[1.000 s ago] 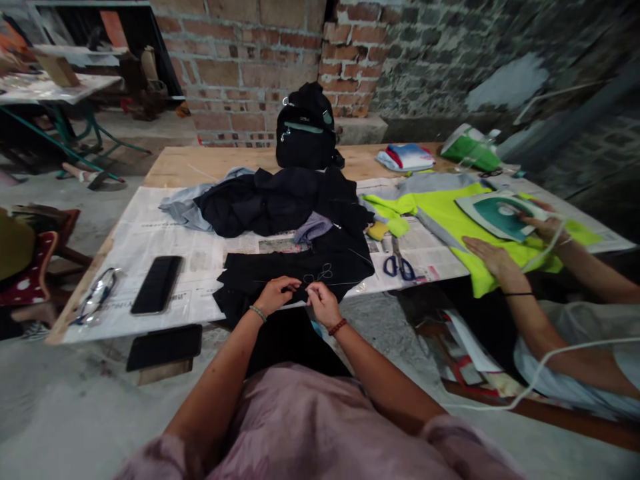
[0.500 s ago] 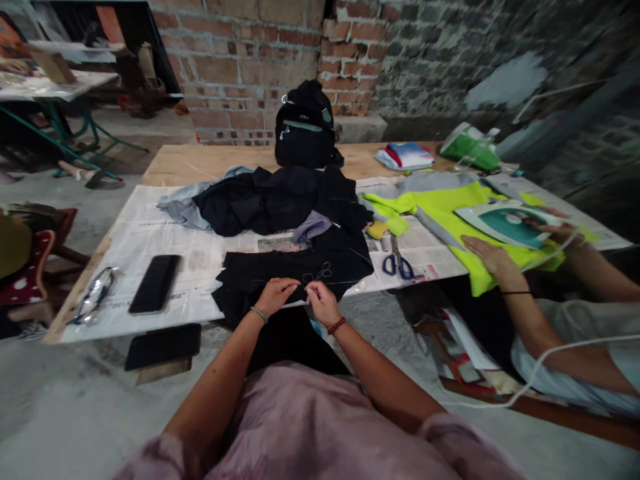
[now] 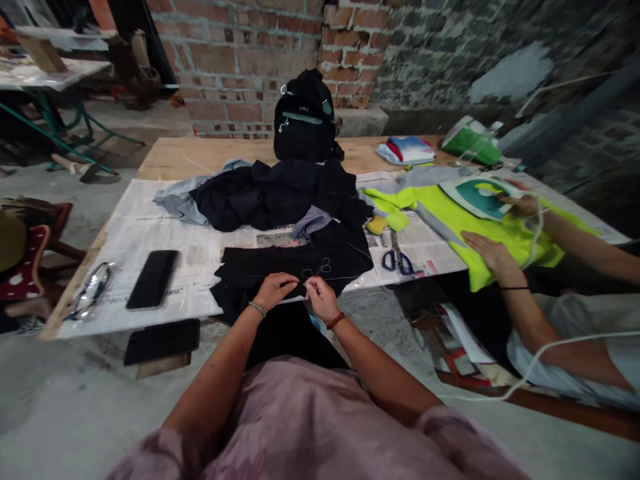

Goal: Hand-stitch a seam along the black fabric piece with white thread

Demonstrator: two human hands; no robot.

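A black garment [image 3: 280, 259] lies flat along the table's front edge, under and just beyond both hands. My left hand [image 3: 276, 291] is closed in a pinch on a fine pale thread, its fingertips pointing right. Facing it, almost touching, my right hand [image 3: 321, 297] pinches the thread too; whether a needle is there is too small to tell. Loops of the thread [image 3: 323, 266] lie on the black cloth just past my right fingertips, and a strand runs to the right across it.
Blue-handled scissors [image 3: 397, 260] and a yellow piece [image 3: 376, 225] lie to the right. Further right a co-worker's hands work an iron [image 3: 480, 197] on a neon-yellow garment [image 3: 520, 237]. A phone [image 3: 153, 279] and glasses [image 3: 93, 290] are left; a backpack [image 3: 304, 133] stands behind dark clothes [image 3: 260, 197].
My hands keep nearly the same pinch, fingertips close together. The co-worker's iron has moved away toward the far side of the neon-yellow garment. The view has tilted slightly down.
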